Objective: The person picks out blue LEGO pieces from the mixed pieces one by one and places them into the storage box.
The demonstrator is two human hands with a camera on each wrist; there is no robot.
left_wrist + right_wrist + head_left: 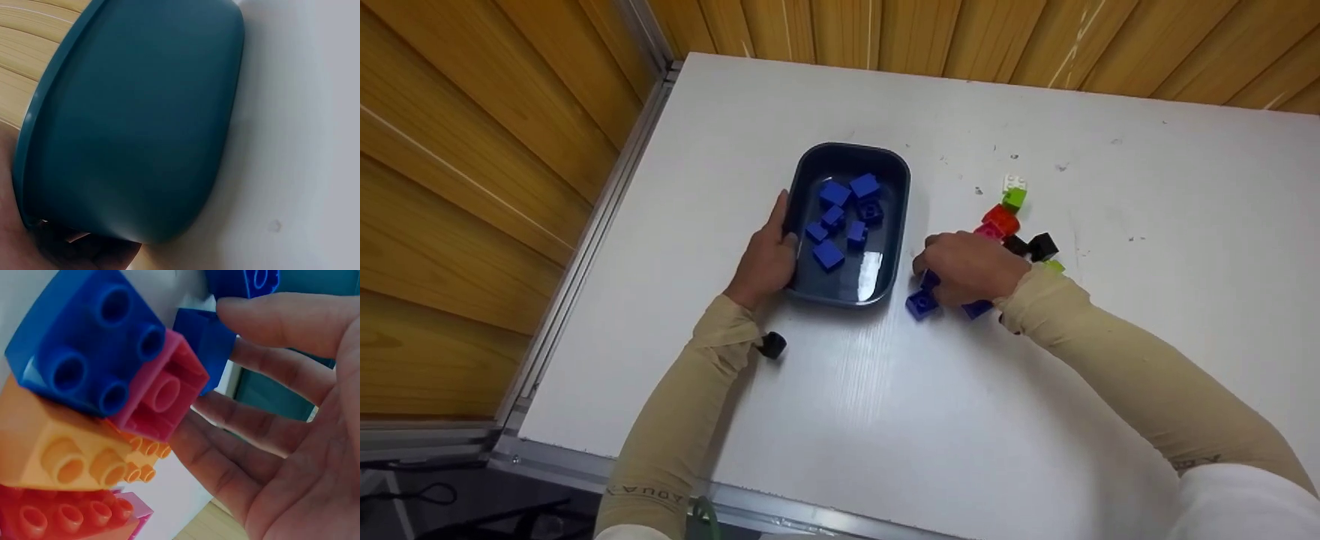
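**Bystander items on bench**

White table (885, 420) with scuff marks, set against wood-panelled wall (472, 150). White brick (1013, 182) touching green brick (1014, 198); red brick (1000, 219) just below. Black brick (1043, 246) alongside. Orange brick (50, 450) in right wrist view.

White table (885, 420), scuffed with small dark marks toward the far side. Dark blue tray (885, 169) sat left of centre, blue bricks (844, 217) lying inside it. Loose brick cluster (1012, 225) lay right of the tray: white, green, red, pink, black pieces. Two blue bricks (921, 304) sat between tray and cluster. One black brick (772, 345) lay alone near the front-left.
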